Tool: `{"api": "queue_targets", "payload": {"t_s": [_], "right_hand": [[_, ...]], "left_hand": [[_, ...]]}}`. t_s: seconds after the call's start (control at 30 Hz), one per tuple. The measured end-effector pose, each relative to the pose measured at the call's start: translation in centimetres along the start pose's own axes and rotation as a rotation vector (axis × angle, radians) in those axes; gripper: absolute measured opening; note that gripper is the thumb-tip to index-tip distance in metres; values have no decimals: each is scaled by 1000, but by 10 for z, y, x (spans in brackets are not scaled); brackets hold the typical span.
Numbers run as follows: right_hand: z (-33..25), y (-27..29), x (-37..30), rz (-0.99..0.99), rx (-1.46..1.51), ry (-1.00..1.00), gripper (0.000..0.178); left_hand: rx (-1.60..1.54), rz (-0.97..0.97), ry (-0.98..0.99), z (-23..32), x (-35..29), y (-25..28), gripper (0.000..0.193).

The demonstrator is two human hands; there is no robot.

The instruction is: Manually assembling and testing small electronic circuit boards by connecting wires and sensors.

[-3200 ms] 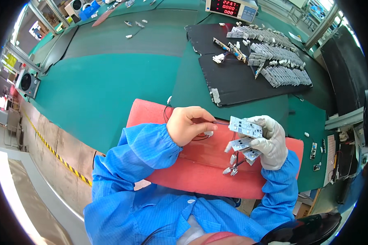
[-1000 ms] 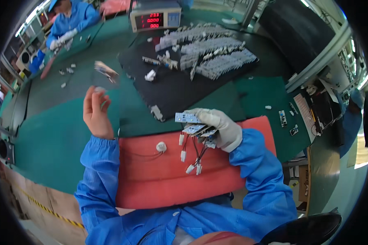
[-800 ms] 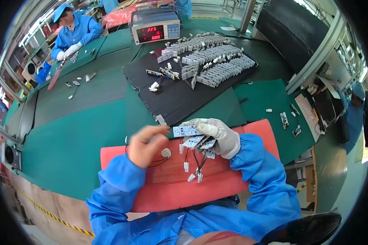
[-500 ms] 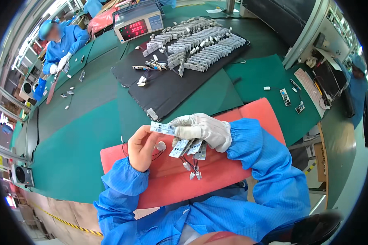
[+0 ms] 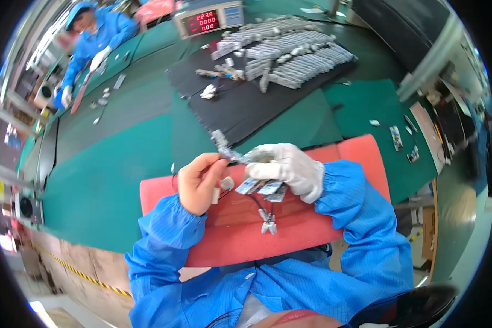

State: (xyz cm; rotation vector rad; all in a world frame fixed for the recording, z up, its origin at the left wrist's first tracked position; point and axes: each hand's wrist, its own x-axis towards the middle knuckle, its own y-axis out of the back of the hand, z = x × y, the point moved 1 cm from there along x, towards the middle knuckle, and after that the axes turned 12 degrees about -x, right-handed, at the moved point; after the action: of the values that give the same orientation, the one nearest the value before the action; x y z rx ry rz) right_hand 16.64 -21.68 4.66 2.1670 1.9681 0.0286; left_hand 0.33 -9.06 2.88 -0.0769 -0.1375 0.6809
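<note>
Bare and pinched, my left hand point(image 5: 201, 183) closes its thumb and fingertips at the left end of a small circuit board point(image 5: 234, 156). My right hand point(image 5: 290, 170), in a white glove, grips that board's other end. Under its fingers it also holds several more small circuit boards point(image 5: 270, 188), fanned out. Dark wires with white connectors point(image 5: 268, 223) hang from these over a red pad point(image 5: 290, 236). Beside my left fingers is a small round white piece point(image 5: 227, 183); what it belongs to is partly hidden.
Rows of circuit boards point(image 5: 290, 52) cover a black mat point(image 5: 224, 112) ahead. Behind it stands a meter with a red display point(image 5: 208, 21). Loose boards point(image 5: 396, 139) lie at the right on the green table point(image 5: 106, 180). A co-worker point(image 5: 101, 35) sits far left.
The board between my hands has tilted from face-on to nearly edge-on. The whole view has shifted a little. At far left, the co-worker's hands have moved apart.
</note>
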Motion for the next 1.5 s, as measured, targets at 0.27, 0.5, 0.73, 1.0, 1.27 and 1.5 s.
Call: {"api": "queue_targets", "payload": {"t_s": [0.27,0.5,0.73,1.0,1.27,1.5], "right_hand": [[-18,-1,-6,27,91,-197,44],[-10,-20,-9,197,12,-150,40],[4,-12,-4,367,-7,130,46],[-12,-9,-10,295,-112,10,52],[-16,0,-22,259,-161,-53,51],[-7,28,-7,156,-1230,589,38]], "left_hand": [[486,-118,-587,-8,9,23,16],[308,-178,-383,-17,-5,29,13],[420,-128,-459,-17,-5,29,12],[197,-142,-375,-14,-6,29,11],[315,-124,-583,-18,-9,22,15],[486,-226,-435,-10,-4,32,13]]}}
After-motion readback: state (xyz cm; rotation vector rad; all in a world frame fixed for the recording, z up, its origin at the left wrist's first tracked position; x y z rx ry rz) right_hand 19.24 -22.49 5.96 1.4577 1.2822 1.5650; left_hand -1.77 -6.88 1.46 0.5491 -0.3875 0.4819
